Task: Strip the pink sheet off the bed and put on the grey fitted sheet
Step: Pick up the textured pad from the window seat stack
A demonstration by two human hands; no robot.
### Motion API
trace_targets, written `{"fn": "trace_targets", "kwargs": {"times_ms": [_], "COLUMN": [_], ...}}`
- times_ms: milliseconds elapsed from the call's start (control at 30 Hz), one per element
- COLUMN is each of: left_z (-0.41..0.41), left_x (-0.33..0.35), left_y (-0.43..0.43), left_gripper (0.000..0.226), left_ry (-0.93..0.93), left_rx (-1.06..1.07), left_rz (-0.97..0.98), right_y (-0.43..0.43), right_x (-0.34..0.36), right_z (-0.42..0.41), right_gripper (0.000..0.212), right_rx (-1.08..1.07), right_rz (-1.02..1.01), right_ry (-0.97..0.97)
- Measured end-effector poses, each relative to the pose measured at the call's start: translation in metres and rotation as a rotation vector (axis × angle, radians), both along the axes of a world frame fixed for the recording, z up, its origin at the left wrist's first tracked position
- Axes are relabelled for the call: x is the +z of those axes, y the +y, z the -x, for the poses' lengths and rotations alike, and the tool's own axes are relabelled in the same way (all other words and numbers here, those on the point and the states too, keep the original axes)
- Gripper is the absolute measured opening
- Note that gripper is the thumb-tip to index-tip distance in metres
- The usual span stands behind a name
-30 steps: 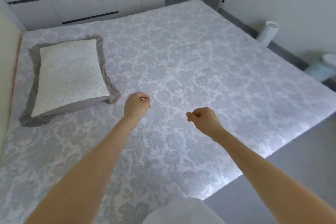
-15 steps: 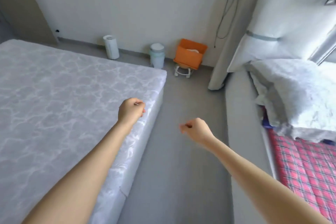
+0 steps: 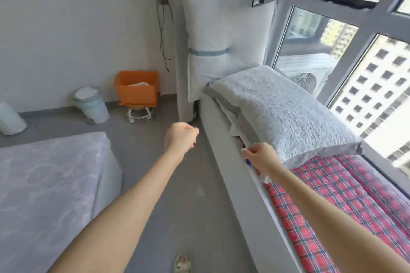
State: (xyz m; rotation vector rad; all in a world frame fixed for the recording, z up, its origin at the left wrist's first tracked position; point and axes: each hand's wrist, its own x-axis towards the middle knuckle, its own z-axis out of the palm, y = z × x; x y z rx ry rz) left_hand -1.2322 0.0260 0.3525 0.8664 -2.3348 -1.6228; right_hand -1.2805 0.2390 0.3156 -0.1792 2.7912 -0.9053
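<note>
The bed's bare patterned mattress (image 3: 48,184) fills the lower left, with no sheet on it. My left hand (image 3: 182,137) is a closed fist over the grey floor between the bed and the window ledge. My right hand (image 3: 260,157) has its fingers curled at the ledge's front edge, against the corner of a fluffy pillow (image 3: 284,113) in a grey case. Folded grey and white fabric (image 3: 236,123) lies stacked under that pillow. Whether my right hand grips any of it is not visible. No pink sheet is in view.
A red plaid quilt (image 3: 337,201) covers the ledge (image 3: 224,162) below the window. A large white cushion (image 3: 221,35) leans upright behind the pillow. An orange box (image 3: 137,88) on a wheeled stool, a small bin (image 3: 93,104) and a white roll (image 3: 8,119) stand by the wall.
The view has swung right from the bare mattress to the window ledge. My right hand has reached the pillow's corner. My left fist stays raised in front.
</note>
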Motion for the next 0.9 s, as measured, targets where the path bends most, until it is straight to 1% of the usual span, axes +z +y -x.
{"fn": "trace_targets", "kwargs": {"times_ms": [233,300,400,467,533,633,733,800,833,900], "left_z": [0.169,0.212,0.267,0.302,0.337,0.38,0.42,0.441,0.449,0.462], "left_x": [-0.008,-0.017,-0.034,-0.049,-0.063,-0.082,-0.106,-0.119,-0.124,-0.133], "left_y": [0.015,0.025,0.044,0.055,0.067,0.086,0.106,0.116,0.121,0.127], "left_gripper": [0.02,0.022,0.023,0.027,0.041,0.054,0.061,0.064,0.065,0.067], "left_ry": [-0.06,-0.078,-0.151,-0.2,-0.234,-0.29,-0.353,-0.394,-0.408,-0.43], "left_rx": [-0.153,-0.171,-0.202,-0.196,-0.147,-0.047,0.026,0.069,0.086,0.113], "left_rz": [0.02,0.003,-0.017,-0.073,-0.152,-0.22,-0.155,-0.113,-0.1,-0.075], "right_y": [0.038,0.053,0.077,0.092,0.107,0.128,0.152,0.164,0.168,0.177], "right_x": [-0.003,-0.006,-0.012,-0.016,-0.023,-0.032,-0.048,-0.063,-0.07,-0.085], "right_z": [0.133,0.168,0.223,0.264,0.31,0.379,0.438,0.468,0.481,0.503], "right_gripper": [0.034,0.034,0.027,0.025,0.03,0.037,0.042,0.05,0.055,0.067], "right_rx": [-0.243,-0.282,-0.351,-0.381,-0.398,-0.408,-0.403,-0.382,-0.368,-0.328], "right_rz": [0.054,0.037,0.004,-0.039,-0.063,-0.082,-0.178,-0.284,-0.353,-0.453], "right_ry": [-0.011,0.011,0.061,0.08,0.113,0.142,0.209,0.251,0.233,0.124]}}
